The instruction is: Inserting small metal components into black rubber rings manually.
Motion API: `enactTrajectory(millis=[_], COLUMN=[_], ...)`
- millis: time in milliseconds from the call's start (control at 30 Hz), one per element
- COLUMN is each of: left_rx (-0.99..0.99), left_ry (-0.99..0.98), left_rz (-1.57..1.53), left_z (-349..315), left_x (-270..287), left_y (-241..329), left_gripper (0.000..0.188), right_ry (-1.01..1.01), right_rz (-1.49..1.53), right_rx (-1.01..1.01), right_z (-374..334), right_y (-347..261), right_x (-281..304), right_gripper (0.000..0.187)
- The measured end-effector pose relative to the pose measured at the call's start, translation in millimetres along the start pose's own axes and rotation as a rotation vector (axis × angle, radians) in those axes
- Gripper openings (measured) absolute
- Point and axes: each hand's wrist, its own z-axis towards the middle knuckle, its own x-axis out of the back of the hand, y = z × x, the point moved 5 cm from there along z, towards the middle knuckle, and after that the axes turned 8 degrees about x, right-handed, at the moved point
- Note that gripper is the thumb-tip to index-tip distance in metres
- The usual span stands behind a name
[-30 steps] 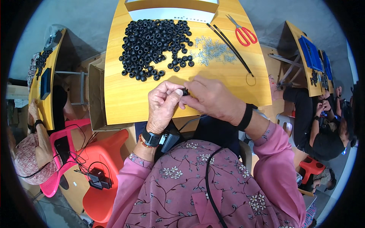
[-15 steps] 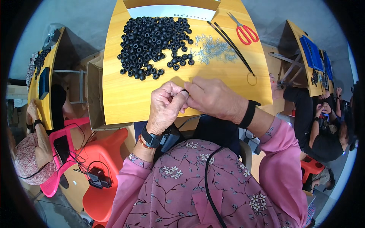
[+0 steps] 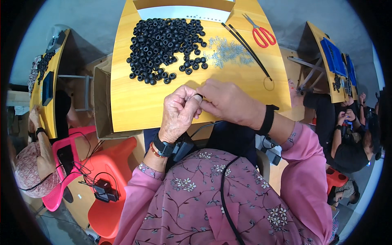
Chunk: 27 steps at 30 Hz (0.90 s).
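Observation:
Both my hands meet over the near edge of the yellow table [image 3: 134, 110]. My left hand [image 3: 181, 108] is closed, its thumb and forefinger pinching a small black ring-shaped piece [image 3: 199, 95], mostly covered by the fingers. Against it, my right hand [image 3: 228, 102] is closed too, fingertips pressed together; what they hold is hidden. Beyond the hands lies a pile of black rounded rings with holes [image 3: 163, 45]. To its right are scattered tiny clear-grey pieces [image 3: 230, 52].
Two thin black rods [image 3: 249, 49] lie right of the clear pieces, a thin loop at the near end. Red-handled scissors [image 3: 263, 36] rest farther right. A white box [image 3: 183, 12] stands at the back. An orange stool [image 3: 108, 192] is at my left. Other people sit at side tables.
My hands stay together at nearly the same spot, with the right fingers slightly shifted. The table has shifted a little in view.

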Motion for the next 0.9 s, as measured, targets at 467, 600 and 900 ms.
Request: enactTrajectory(millis=[467,600,900], left_rx=[-0.021,-0.020,0.014], left_ry=[-0.032,-0.013,-0.034], left_rz=[-0.042,-0.079,-0.059], left_z=[4,4,3], left_x=[8,8,7], left_y=[-10,-8,-8], left_gripper=[0.012,0.014,0.014], right_ry=[-0.005,-0.036,0.017], right_rz=[0.108,0.090,0.011], right_rx=[-0.048,0.006,0.014], right_z=[7,10,2], right_y=[7,6,-1], right_x=[1,1,-11], right_gripper=[0.020,0.019,0.014])
